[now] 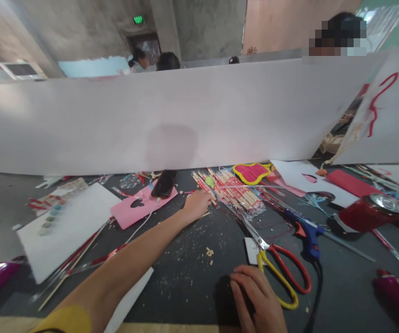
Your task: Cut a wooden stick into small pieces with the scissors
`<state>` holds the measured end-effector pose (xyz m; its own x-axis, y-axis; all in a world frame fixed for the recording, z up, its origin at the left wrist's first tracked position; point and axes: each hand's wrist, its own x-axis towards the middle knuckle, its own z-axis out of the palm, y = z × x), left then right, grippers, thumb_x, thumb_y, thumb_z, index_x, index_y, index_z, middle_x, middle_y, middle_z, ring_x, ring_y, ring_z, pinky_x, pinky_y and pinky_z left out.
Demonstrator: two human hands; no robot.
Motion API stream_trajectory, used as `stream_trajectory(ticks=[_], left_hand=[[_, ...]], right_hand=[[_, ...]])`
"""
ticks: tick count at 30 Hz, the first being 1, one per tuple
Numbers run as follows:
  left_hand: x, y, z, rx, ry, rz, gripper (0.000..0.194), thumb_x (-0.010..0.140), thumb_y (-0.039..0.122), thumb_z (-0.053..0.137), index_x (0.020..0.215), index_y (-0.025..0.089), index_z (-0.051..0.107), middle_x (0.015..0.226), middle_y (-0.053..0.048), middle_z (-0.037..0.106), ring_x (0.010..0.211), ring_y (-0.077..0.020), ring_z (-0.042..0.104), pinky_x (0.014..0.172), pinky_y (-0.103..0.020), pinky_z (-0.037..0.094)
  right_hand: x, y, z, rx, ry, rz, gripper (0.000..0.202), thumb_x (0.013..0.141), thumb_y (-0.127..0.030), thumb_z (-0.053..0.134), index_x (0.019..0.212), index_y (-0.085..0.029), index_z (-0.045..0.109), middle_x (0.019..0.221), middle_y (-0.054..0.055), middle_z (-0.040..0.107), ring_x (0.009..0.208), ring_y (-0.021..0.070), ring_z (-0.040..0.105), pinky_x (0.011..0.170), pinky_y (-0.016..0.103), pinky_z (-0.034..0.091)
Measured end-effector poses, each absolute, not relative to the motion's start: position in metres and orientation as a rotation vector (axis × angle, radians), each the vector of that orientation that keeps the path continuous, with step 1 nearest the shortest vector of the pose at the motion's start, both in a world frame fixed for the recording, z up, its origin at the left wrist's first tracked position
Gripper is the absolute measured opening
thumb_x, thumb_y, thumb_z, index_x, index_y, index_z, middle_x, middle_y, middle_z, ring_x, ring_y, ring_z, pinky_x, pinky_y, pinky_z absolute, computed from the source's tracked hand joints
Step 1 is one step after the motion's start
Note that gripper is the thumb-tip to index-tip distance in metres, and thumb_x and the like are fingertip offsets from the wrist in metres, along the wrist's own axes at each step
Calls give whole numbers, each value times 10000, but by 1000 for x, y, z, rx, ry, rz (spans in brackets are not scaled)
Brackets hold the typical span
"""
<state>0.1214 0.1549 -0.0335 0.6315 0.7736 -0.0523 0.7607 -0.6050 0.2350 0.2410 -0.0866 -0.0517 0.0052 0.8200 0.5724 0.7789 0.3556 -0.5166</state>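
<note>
My left hand (197, 205) is stretched far forward, its fingers curled closed at the left end of a bundle of wooden sticks with red bands (246, 196). Whatever the fingers pinch is hidden; a thin stick end shows just below them. Part of the bundle lies in clear plastic, and a small green piece (209, 182) rests on it. Close to the front edge, my right hand (260, 298) rests on the table, fingers loosely bent and slightly apart, with nothing visible in it. Beside it are scissors (263, 245) with one red and one yellow handle.
On the right are a blue glue gun (306, 233) with a cord and a red can (371, 212). A phone (164, 183) lies on pink paper (126, 213), left of centre. White paper (70, 226) lies farther left. A white board (116, 120) stands across the back, with people behind it.
</note>
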Motion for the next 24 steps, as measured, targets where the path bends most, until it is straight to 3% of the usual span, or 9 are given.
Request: stream_trajectory(ticks=[4,6,8,11,15,24], left_hand=[[114,141,-26,2616,1187,72,286,864,279,502,1121,153,519,1122,-83,553,933,-197,573,780,-396,490],[106,126,-20,2606,1153,86,173,874,198,443,961,152,586,923,-50,630,875,-183,579,764,-331,469],[94,107,-15,2594,1105,89,159,857,175,432,895,174,587,856,-19,643,813,-160,587,714,-274,456],[78,80,-14,2588,1050,84,172,846,177,420,889,193,586,856,-10,651,803,-156,589,701,-250,440],[69,55,-25,2618,961,75,233,859,179,406,1002,208,586,967,-33,641,920,-174,561,814,-271,413],[71,38,-37,2656,911,37,186,855,199,435,904,199,615,889,-42,634,870,-187,551,790,-289,418]], right_hand=[[242,-90,-52,-1445,-1709,90,125,831,-198,502,910,-197,599,907,82,605,844,164,605,735,269,511],[243,-92,-52,-1451,-1689,108,129,834,-200,500,922,-201,596,919,81,605,855,163,605,742,266,508],[243,-93,-52,-1462,-1676,130,130,837,-207,499,927,-207,594,925,78,605,859,164,605,745,269,506],[243,-92,-53,-1482,-1670,169,125,840,-222,498,921,-215,593,930,73,603,865,167,602,748,275,502],[242,-91,-55,-1507,-1678,225,128,846,-237,492,930,-223,588,951,67,596,877,169,596,752,282,497],[241,-95,-53,-1540,-1646,256,143,858,-270,470,901,-217,596,942,70,601,869,175,595,759,297,495]])
